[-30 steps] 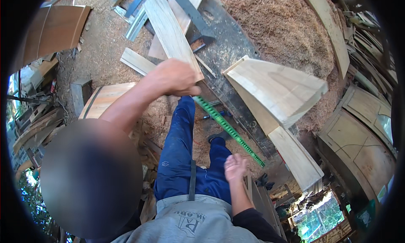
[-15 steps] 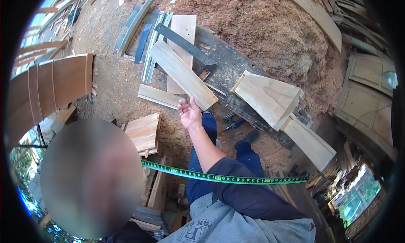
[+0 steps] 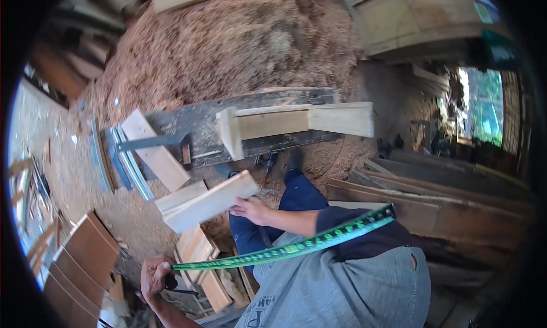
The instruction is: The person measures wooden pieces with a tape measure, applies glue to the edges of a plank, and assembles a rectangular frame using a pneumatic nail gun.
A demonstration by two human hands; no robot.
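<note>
My left hand (image 3: 152, 278), at the lower left, is closed on a tape measure, thumb pressed at the base of its green blade (image 3: 273, 257). The bowed blade crosses in front of my grey shirt and dark right sleeve, ending at the right. My right hand (image 3: 250, 210) has its fingers against the near right end of a pale wooden board (image 3: 211, 204), which it appears to grip; the thumb side is hard to make out. That board slants above another pale board (image 3: 181, 197), covering part of it.
A dark low bench (image 3: 205, 120) bears an assembled pale wooden piece (image 3: 273, 123), a pinkish board (image 3: 156, 151) and a handsaw (image 3: 151, 142). Metal rails (image 3: 134, 163) lie at its left. Beyond is a heap of shavings (image 3: 228, 49). Stacked boards (image 3: 399, 202) stand right, brown panels (image 3: 80, 265) left.
The view has swung round, turning the bench nearly level. My left hand has come into view with the tape measure. The pale board has shifted off the pinkish one; my right hand's fingers have closed in.
</note>
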